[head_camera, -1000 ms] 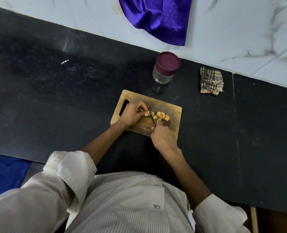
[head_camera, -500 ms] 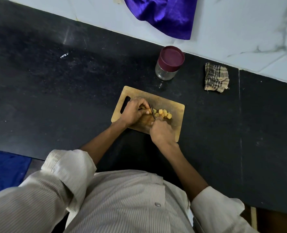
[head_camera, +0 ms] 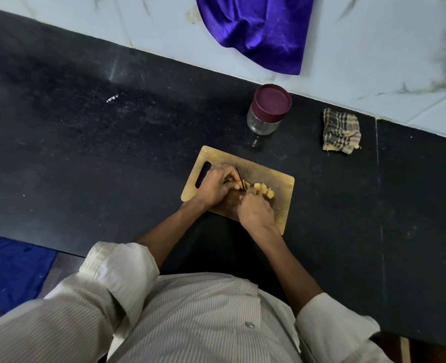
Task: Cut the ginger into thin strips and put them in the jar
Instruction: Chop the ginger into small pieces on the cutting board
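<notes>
A wooden cutting board (head_camera: 279, 205) lies on the black counter. My left hand (head_camera: 216, 186) holds the uncut ginger piece down on the board, fingers curled over it; most of the piece is hidden. My right hand (head_camera: 255, 213) grips the knife (head_camera: 240, 177), whose blade stands against the fingertips of my left hand. Yellow cut ginger pieces (head_camera: 262, 192) lie in a small heap just right of the blade. Behind the board stands a glass jar (head_camera: 265, 124) with its maroon lid (head_camera: 272, 103) on.
A folded checked cloth (head_camera: 341, 131) lies on the counter at the back right. A purple cloth (head_camera: 258, 30) hangs down the white marble wall. The counter's front edge runs along my body, with a blue fabric (head_camera: 10, 273) below at the left.
The hands stay on the board while the knife blade shifts a little along the ginger as it cuts. The camera view has shifted slightly.
</notes>
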Demonstrator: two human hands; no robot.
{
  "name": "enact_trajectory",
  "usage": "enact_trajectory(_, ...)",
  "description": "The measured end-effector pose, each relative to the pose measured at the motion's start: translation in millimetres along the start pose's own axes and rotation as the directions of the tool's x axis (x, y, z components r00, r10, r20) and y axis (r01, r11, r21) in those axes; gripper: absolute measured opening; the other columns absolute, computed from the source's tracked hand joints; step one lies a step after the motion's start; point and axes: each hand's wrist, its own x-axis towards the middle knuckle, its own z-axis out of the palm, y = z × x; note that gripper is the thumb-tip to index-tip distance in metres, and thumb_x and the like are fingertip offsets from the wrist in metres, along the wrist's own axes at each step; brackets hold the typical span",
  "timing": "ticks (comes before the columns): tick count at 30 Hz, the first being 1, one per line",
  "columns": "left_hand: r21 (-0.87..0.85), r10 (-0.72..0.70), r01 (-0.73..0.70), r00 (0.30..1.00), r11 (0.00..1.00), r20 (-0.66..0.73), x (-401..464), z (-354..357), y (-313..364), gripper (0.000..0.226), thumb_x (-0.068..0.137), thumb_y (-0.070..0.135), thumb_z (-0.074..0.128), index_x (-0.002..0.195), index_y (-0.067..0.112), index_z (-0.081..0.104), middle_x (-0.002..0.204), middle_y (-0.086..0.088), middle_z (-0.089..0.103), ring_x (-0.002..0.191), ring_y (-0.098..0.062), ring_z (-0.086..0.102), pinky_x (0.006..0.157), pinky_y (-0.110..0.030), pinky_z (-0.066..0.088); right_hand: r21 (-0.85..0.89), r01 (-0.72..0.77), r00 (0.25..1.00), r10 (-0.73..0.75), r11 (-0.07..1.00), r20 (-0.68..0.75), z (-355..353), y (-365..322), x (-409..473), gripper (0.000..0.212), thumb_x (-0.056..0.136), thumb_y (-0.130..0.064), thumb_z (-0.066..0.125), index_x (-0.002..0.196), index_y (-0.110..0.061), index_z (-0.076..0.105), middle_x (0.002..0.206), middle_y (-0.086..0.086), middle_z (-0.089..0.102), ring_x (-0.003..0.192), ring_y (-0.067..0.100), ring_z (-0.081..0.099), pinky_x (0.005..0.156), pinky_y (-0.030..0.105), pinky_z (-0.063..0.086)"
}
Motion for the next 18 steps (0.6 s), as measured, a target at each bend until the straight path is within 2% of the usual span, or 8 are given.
enact_trajectory(6, -0.010, -0.052, 0.053, 0.999, 0.999, 0.013, 0.2, 0.8, -0.5, 0.017, 0.076, 0.005, 0.074, 0.085, 0.016, 0.065, 0.093, 0.006, 0.064, 0.097, -0.016, 0.058, 0.091, -0.041, 0.047, 0.028, 0.021, 1.000, -0.021, 0.999, -0.006, 15.0, 23.6, -26.0, 0.026, 0.106, -0.025, 0.037, 0.121, -0.006, 0.046, 0.117, 0.018, 0.065, 0.107, 0.036, 0.063, 0.079, 0.039, 0.046)
enact_trajectory(13, -0.019, -0.064, 0.064, 0.998, 0.998, -0.001, -2.0, -0.1, 1.8, 0.014, 0.077, 0.006, 0.074, 0.086, 0.013, 0.066, 0.093, 0.004, 0.065, 0.096, -0.016, 0.058, 0.090, -0.040, 0.047, 0.128, -0.032, 0.998, 0.039, 0.991, -0.045, 19.5, 39.0, -33.5, 0.027, 0.106, -0.030, 0.037, 0.117, -0.010, 0.051, 0.109, 0.012, 0.064, 0.100, 0.029, 0.063, 0.075, 0.038, 0.045)
enact_trajectory(18, -0.013, -0.084, 0.083, 0.996, 0.996, -0.042, -9.1, -2.7, 2.0, 0.015, 0.080, 0.007, 0.072, 0.087, 0.016, 0.063, 0.095, 0.004, 0.062, 0.096, -0.012, 0.054, 0.090, -0.036, 0.045, 0.172, -0.015, 1.000, 0.013, 0.985, 0.011, 11.8, 44.7, -20.0, 0.030, 0.106, -0.035, 0.039, 0.117, -0.012, 0.055, 0.110, 0.011, 0.064, 0.103, 0.028, 0.062, 0.084, 0.044, 0.050)
